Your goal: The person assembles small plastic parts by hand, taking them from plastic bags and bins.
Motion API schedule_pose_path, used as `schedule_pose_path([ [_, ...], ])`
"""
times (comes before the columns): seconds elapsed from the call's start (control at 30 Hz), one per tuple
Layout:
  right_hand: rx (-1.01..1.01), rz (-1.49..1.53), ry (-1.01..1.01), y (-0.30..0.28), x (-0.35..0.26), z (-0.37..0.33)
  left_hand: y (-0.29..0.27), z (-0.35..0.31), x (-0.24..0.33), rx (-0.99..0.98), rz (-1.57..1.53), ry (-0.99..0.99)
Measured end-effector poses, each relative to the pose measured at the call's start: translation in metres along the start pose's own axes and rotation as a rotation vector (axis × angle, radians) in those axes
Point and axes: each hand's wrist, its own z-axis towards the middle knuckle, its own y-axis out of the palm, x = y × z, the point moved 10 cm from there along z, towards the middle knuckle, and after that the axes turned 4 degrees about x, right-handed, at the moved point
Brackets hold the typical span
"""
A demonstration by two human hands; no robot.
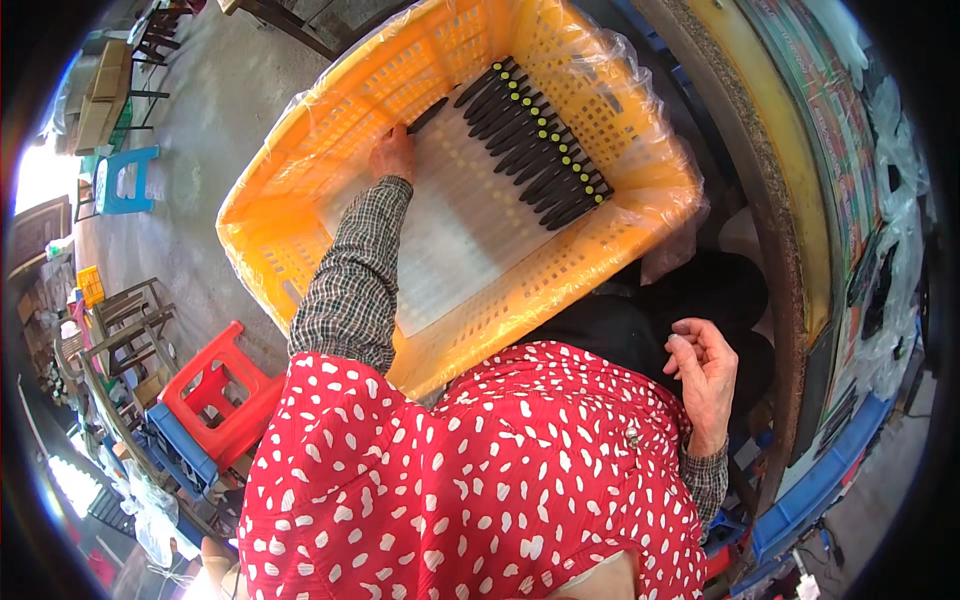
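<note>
Lying slantwise on the sheet, a lone dark piece (428,115) sits inside the crate, near its far wall, left of the packed row. Left hand (393,158) at its near end; fingertips meet it, but whether they clamp it, cannot tell. Best handling, my judgement: lower it flat, square to its neighbours, without dragging the sheet. Dark pieces (530,145) lie side by side, yellow-green dots lined up along the right; a good guide for alignment. Pale sheet (450,260) under them, largely bare; faint yellowish dots show through, perhaps a lower layer. Orange crate (655,193), slotted walls, clear plastic liner (625,60) over the rim. Right hand (705,375) outside, over the lap: fingers loosely curled, nothing visible in them.
</note>
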Motion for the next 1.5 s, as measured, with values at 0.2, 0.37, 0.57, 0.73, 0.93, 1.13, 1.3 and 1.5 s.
schedule_pose_path([
  [0.2,0.0,-0.005,0.014,0.001,0.0,0.002,-0.003,0.001,0.003,0.024,-0.008,0.013],
  [0.37,-0.001,-0.013,0.001,0.0,-0.002,0.002,-0.004,-0.001,0.007,0.032,0.019,0.06],
  [0.57,0.038,0.009,0.013,-0.006,-0.008,-0.003,-0.001,0.0,0.01,0.013,0.032,0.108],
  [0.73,0.194,0.049,-0.317,-0.038,-0.079,-0.036,-0.004,-0.003,0.01,0.002,0.07,0.145],
  [0.93,-0.113,-0.029,-1.061,-0.068,-0.182,-0.111,-0.001,0.002,0.027,0.018,0.094,0.244],
  [1.13,-0.357,0.079,-0.828,-0.075,-0.209,-0.122,-0.006,-0.005,0.009,0.036,0.128,0.225],
  [1.3,-0.356,0.071,-0.837,-0.074,-0.21,-0.125,-0.004,-0.003,0.016,0.05,0.093,0.248],
  [1.5,-0.381,0.058,-0.858,-0.072,-0.212,-0.12,-0.003,-0.002,0.016,0.03,0.073,0.23],
])
